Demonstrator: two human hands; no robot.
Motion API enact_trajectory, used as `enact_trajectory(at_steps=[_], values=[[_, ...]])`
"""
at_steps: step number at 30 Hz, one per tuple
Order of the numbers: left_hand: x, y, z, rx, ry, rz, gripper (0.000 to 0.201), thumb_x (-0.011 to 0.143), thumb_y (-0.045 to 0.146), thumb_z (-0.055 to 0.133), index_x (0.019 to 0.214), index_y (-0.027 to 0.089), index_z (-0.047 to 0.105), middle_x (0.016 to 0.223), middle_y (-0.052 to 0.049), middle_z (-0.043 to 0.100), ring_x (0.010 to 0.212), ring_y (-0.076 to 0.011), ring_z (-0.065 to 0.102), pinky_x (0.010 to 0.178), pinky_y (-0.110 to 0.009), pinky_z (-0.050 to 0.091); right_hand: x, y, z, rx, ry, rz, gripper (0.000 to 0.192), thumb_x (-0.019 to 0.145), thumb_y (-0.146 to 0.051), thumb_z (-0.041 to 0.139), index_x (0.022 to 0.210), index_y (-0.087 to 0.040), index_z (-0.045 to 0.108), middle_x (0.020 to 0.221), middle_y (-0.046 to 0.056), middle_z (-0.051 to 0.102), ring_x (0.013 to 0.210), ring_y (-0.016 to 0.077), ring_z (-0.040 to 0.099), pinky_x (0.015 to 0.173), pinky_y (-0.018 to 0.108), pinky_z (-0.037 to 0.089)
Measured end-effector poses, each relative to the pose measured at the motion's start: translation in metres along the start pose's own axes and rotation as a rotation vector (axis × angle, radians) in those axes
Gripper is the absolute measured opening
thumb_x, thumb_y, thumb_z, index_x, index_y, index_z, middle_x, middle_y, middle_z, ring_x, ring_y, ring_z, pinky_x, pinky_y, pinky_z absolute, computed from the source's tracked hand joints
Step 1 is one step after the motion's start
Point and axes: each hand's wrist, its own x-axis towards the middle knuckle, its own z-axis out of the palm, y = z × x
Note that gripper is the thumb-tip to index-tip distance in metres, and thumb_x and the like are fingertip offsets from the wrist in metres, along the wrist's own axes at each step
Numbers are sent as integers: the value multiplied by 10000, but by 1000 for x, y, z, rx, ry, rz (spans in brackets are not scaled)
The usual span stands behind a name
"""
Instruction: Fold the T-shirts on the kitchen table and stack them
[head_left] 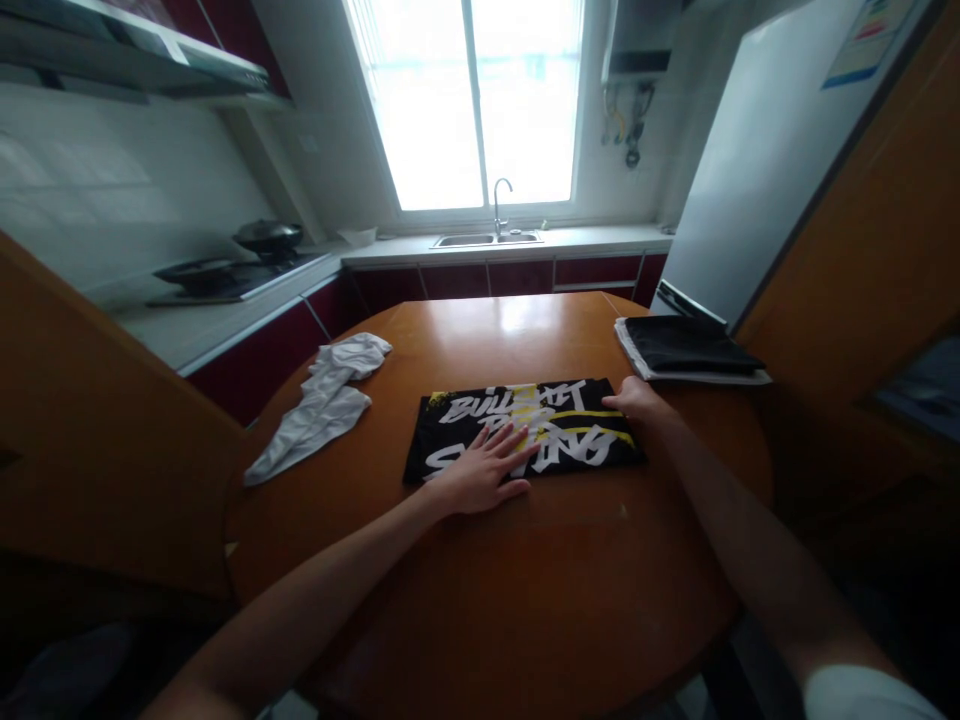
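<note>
Bare arms (337, 570) reach in: left hand (484, 472) open on black cloth (574, 430), right hand (637, 398) at its right edge, can't tell if pinching.

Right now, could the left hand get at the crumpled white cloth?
Probably yes: the left hand rests on the black garment, and nothing tall stands between it and the white cloth.

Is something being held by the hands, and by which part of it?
The right hand touches the folded black cloth at its right edge; whether it grips cannot be told. The left hand rests flat on top, not gripping.
</note>
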Motion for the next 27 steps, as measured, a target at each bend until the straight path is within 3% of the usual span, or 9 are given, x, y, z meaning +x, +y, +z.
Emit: enact_trajectory(at_steps=[5, 11, 18, 23, 27], values=[[1, -4, 0, 4, 3, 1, 648, 1020, 622, 370, 1608, 396, 218, 1697, -25, 116, 1567, -313, 69, 1248, -548, 42, -5, -5, -10, 203, -78, 88, 307, 725, -335, 854, 656, -107, 661, 472, 15, 541, 448, 131, 516, 418, 226, 337], [2, -2, -1, 12, -5, -9, 648, 1014, 633, 373, 1603, 395, 243, 1695, -21, 129, 1566, -312, 84, 1247, -542, 61, -13, -7, -14, 326, -210, 74, 261, 793, -309, 786, 669, -119, 657, 410, -42, 459, 366, 82, 383, 361, 210, 244], [1, -2, -1, -6, 16, 7, 656, 1007, 635, 393, 1601, 393, 254, 1693, -24, 152, 1567, -305, 85, 1249, -544, 47, -24, -14, -16, 407, -256, 2, 159, 765, -203, 764, 874, -110, 698, 679, 29, 684, 554, 126, 610, 453, 178, 415], [0, 3, -4, -25, 55, 4, 617, 1005, 614, 428, 1569, 375, 358, 1673, -31, 253, 1557, -320, 151, 1247, -563, 64, -28, -15, -28, 595, -298, 12, 368, 799, -184, 719, 1160, -165, 647, 965, 67, 754, 744, 160, 708, 538, 185, 522], [5, 9, -11, -59, 218, -12, 491, 1039, 516, 417, 1471, 310, 523, 1570, -60, 461, 1507, -293, 309, 1250, -559, 105, -38, -29, -31, 860, -324, -70, 484, 803, -171, 688, 1278, -157, 599, 988, 100, 762, 771, 198, 739, 611, 240, 587]])
